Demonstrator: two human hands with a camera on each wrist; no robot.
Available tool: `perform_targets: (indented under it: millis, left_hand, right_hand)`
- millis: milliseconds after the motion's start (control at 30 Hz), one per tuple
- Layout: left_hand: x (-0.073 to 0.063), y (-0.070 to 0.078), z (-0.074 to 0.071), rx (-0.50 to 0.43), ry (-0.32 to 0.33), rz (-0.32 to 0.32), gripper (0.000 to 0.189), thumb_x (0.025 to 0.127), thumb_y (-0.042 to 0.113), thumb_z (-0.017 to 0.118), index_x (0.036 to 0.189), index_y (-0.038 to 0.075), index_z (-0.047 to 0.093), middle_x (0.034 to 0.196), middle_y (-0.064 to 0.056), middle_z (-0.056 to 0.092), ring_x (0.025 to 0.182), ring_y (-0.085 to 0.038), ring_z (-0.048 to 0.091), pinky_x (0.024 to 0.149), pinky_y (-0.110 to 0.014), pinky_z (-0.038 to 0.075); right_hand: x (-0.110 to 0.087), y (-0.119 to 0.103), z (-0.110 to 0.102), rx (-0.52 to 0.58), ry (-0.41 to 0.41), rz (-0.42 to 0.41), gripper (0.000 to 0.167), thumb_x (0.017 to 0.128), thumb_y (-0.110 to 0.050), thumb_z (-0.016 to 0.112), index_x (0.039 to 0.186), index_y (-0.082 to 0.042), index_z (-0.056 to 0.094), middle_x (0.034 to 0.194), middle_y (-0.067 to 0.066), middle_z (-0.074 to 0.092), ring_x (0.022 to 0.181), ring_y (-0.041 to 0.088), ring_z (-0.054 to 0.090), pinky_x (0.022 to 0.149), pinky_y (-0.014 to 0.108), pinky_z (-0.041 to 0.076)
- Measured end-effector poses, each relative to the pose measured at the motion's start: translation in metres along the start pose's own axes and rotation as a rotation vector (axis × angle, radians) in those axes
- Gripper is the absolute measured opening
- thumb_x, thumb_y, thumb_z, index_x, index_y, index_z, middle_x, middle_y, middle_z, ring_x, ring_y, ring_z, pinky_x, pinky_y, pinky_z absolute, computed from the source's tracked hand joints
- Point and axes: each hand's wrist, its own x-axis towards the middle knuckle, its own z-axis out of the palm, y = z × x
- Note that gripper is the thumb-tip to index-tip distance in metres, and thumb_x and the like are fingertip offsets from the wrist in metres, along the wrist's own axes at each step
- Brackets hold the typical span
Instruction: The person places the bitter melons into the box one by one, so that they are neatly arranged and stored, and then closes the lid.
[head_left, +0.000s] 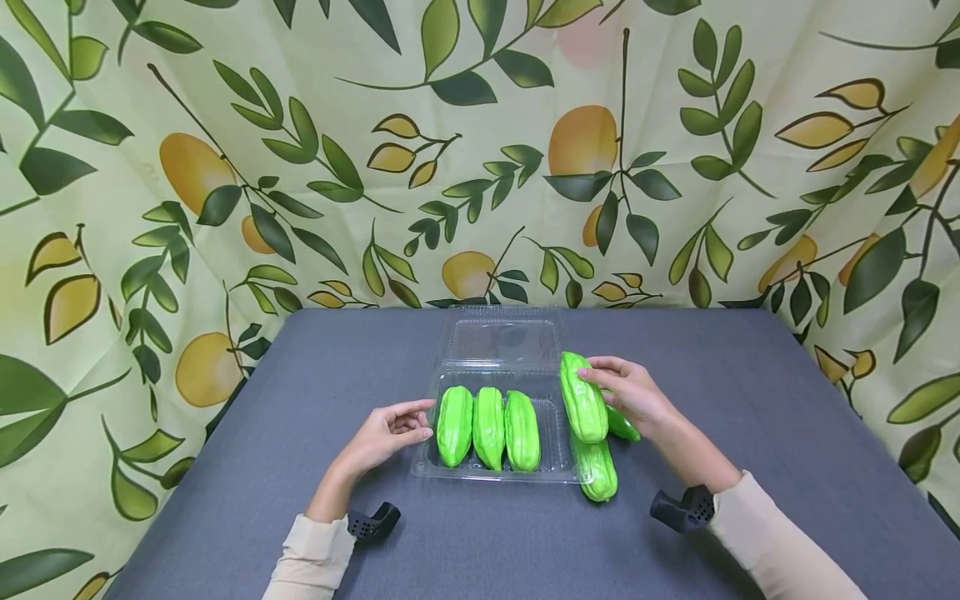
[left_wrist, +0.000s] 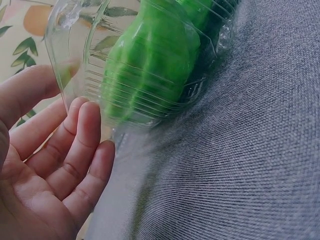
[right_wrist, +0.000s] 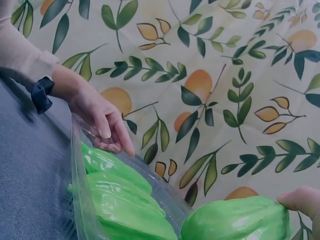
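Observation:
A clear plastic clamshell box (head_left: 555,417) lies with its lid (head_left: 502,337) folded back. Inside, three glossy green ridged fruits (head_left: 489,429) stand side by side in the left part. My right hand (head_left: 633,392) pinches another green ridged fruit (head_left: 583,400) between thumb and fingers, above the box's right edge. Below it, a further green fruit (head_left: 597,475) lies by the box's right side, and one more (head_left: 622,425) is partly hidden behind the right hand. At the box's left wall, my left hand (head_left: 393,432) keeps its fingers loosely bent, fingertips by the plastic (left_wrist: 75,55).
A grey cloth-covered table (head_left: 337,350) carries everything. Behind and beside it hangs a curtain (head_left: 300,233) printed with leaves and fruit. Each wrist wears a black camera mount, seen at the left (head_left: 375,522) and at the right (head_left: 682,508).

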Motion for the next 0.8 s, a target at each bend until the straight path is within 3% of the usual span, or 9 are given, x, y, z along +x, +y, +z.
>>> perform_targets:
  millis: [133,333,600,800]
  left_hand:
    - [0.000,0.000,0.000,0.003,0.003,-0.001,0.049,0.088,0.007,0.067,0.132,-0.009,0.052,0.102,-0.024,0.062,0.083,0.002,0.058,0.077,-0.014,0.051]
    - [0.000,-0.002,0.000,0.005,0.003,0.002,0.049,0.088,0.007,0.067,0.131,-0.009,0.052,0.101,-0.021,0.062,0.083,0.002,0.058,0.076,-0.014,0.051]
    - [0.001,-0.002,0.001,0.002,0.005,0.012,0.048,0.088,0.007,0.067,0.131,-0.010,0.052,0.102,-0.024,0.062,0.083,0.003,0.058,0.076,-0.014,0.051]
    - [0.001,0.000,0.001,-0.003,0.002,0.013,0.048,0.088,0.006,0.067,0.131,-0.011,0.052,0.101,-0.023,0.062,0.082,0.003,0.058,0.075,-0.014,0.051]
  right_hand:
    - [0.000,0.001,0.002,0.011,-0.009,0.001,0.059,0.093,-0.026,0.063,0.138,0.004,0.040,0.107,-0.011,0.054,0.091,-0.007,0.055,0.118,0.048,0.031]
    - [-0.001,0.002,0.007,0.008,-0.021,-0.001,0.053,0.093,-0.025,0.062,0.134,0.003,0.043,0.103,-0.013,0.055,0.091,-0.005,0.057,0.103,0.030,0.043]
    - [-0.002,0.004,0.013,0.013,-0.028,-0.003,0.057,0.093,-0.023,0.063,0.137,0.004,0.040,0.101,-0.011,0.056,0.092,-0.004,0.056,0.117,0.050,0.033]
    - [-0.002,0.006,0.016,-0.001,-0.029,-0.004,0.057,0.092,-0.023,0.063,0.137,0.003,0.040,0.099,-0.010,0.056,0.093,-0.002,0.056,0.117,0.052,0.031]
